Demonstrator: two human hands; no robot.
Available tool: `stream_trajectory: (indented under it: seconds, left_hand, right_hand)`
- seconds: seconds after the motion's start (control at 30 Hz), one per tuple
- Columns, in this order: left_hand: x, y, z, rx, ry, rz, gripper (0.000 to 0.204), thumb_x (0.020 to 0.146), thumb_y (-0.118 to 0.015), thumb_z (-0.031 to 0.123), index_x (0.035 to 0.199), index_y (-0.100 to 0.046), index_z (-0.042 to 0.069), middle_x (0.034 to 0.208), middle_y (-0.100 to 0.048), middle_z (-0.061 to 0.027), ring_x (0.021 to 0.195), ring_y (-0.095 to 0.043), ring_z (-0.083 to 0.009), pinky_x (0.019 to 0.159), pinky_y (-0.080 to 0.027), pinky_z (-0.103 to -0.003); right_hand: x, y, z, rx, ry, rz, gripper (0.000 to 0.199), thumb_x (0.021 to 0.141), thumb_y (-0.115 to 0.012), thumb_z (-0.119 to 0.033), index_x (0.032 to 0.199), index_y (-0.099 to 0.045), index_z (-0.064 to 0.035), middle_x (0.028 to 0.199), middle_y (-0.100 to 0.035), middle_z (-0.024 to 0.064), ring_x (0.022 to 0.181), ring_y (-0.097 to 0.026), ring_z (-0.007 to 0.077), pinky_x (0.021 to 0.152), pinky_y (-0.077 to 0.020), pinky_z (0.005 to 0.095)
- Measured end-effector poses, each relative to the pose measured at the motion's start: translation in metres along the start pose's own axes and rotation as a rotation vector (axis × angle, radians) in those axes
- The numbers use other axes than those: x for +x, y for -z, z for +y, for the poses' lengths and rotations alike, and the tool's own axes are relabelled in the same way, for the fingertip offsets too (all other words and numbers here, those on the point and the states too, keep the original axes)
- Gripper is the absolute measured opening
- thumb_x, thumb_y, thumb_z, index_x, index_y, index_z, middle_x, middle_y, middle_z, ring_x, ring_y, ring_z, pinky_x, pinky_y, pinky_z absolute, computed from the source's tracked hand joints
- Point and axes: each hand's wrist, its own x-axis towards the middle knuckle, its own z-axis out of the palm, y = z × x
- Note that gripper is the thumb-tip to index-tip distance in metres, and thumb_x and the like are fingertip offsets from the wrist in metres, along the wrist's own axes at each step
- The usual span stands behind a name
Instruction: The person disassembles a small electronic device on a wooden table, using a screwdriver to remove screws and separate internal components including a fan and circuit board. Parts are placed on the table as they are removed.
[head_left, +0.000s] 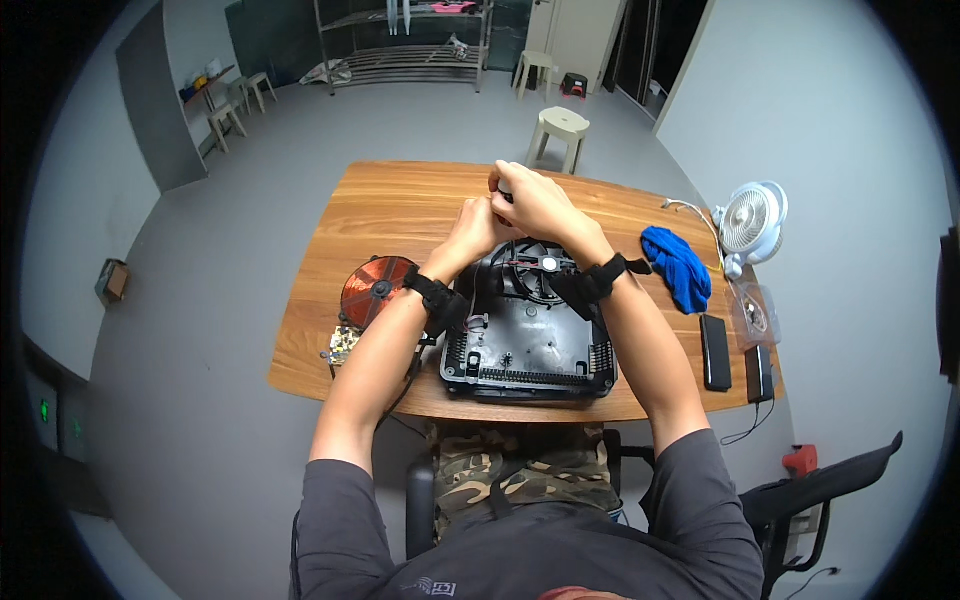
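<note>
Holds left hand [474,230] and right hand [540,207] curled together near the far edge of an open, black plastic housing [532,342] on a brown wood-grain table [400,200], right of a round copper-coloured coil [362,287]. Cannot tell whether pinching anything.

The casing [530,340] is black, coil [362,296] coppery, cloth [678,270] blue, table [395,210] brown wood-grain.

Open black housing [533,338], fan [548,265] inside, flat on wooden table [400,205]
</note>
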Motion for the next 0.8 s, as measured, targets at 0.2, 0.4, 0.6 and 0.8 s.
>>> stream_trajectory:
  seconds: [0.2,0.4,0.6,0.8]
  left_hand:
    - [0.002,-0.005,0.004,-0.004,-0.031,0.045,0.032,0.075,-0.085,0.026,0.087,-0.074,-0.001,0.084,-0.074,-0.0208,0.086,-0.074,-0.0353,0.077,-0.058,-0.042]
    - [0.007,-0.013,0.018,0.159,-0.047,0.039,0.035,0.078,-0.082,0.033,0.078,-0.073,-0.001,0.071,-0.070,-0.0221,0.073,-0.071,-0.0393,0.070,-0.057,-0.044]
    - [0.005,-0.012,0.029,0.162,-0.033,0.006,0.040,0.075,-0.086,0.035,0.083,-0.072,-0.001,0.079,-0.073,-0.0213,0.079,-0.073,-0.0380,0.072,-0.057,-0.043]
    - [0.003,0.009,0.019,-0.025,0.030,-0.224,0.039,0.080,-0.086,0.027,0.101,-0.072,-0.004,0.091,-0.077,-0.0129,0.084,-0.072,-0.0193,0.074,-0.055,-0.036]
  right_hand:
    - [-0.001,0.001,-0.005,-0.136,-0.057,0.109,0.032,0.096,-0.061,-0.035,0.101,-0.064,-0.0033,0.095,-0.070,0.0215,0.092,-0.068,0.0434,0.079,-0.0540,0.0512]
    - [0.004,-0.001,-0.009,-0.418,-0.194,0.155,0.049,0.095,-0.064,-0.046,0.080,-0.074,-0.0006,0.073,-0.070,0.0224,0.073,-0.073,0.0380,0.066,-0.0581,0.0464]
    - [-0.002,0.005,0.007,-0.366,-0.094,0.106,0.034,0.093,-0.065,-0.035,0.087,-0.071,-0.0026,0.076,-0.071,0.0206,0.076,-0.071,0.0400,0.070,-0.0575,0.0470]
    - [-0.007,0.019,0.016,-0.180,0.015,-0.077,0.025,0.092,-0.065,-0.029,0.106,-0.061,-0.0089,0.097,-0.068,0.0176,0.090,-0.069,0.0403,0.076,-0.0561,0.0498]
